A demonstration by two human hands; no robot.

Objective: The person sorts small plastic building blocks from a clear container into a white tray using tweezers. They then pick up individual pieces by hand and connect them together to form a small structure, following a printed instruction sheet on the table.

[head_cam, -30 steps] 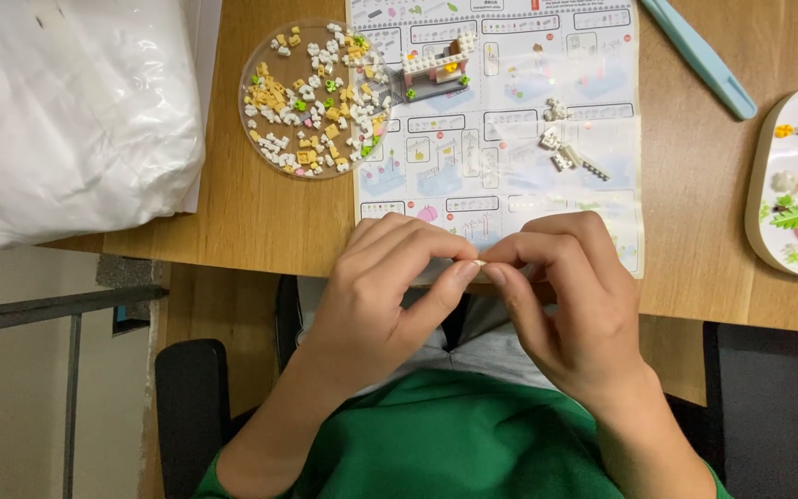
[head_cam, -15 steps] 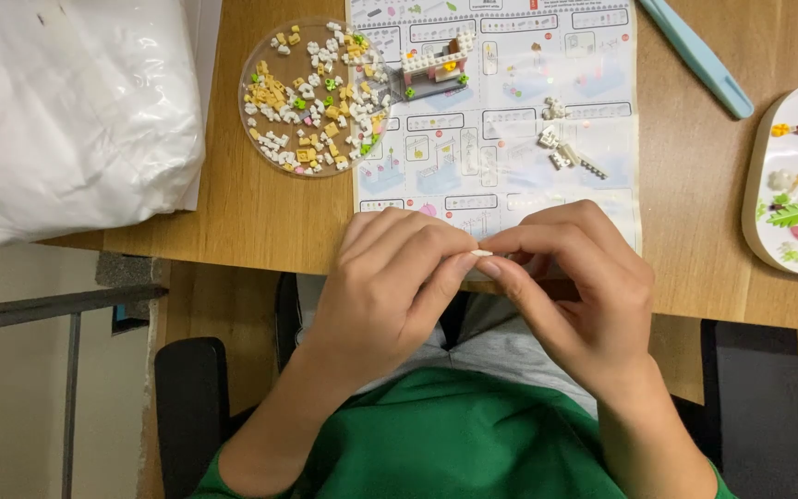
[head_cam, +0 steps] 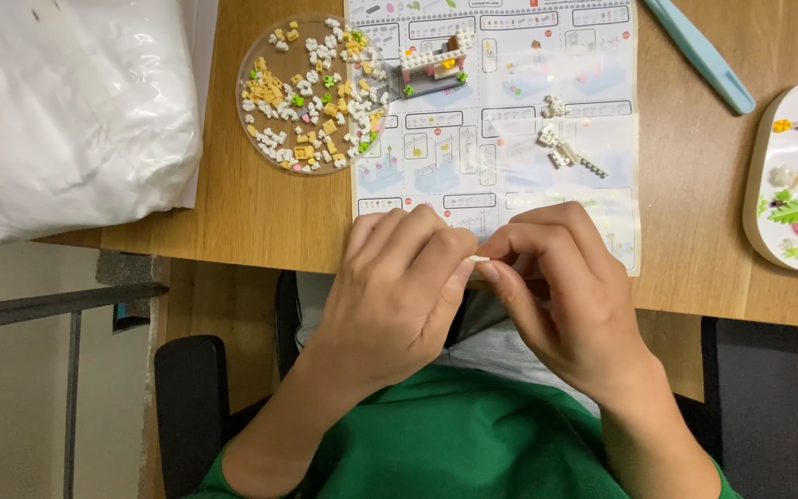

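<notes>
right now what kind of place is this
Probably a home hobby desk: a wooden table bearing a printed instruction sheet, a round clear dish of tiny building bricks and a small half-built model. Both hands pinch a tiny white piece.

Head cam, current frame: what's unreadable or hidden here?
- Small white piece: head view, only a sliver shows between the left hand and right hand; the fingers hide its shape.
- Instruction sheet: lower edge covered by both hands.
- White tray: cut off by the right edge.
- Loose bricks in the round clear dish: too small to tell shapes.
</notes>
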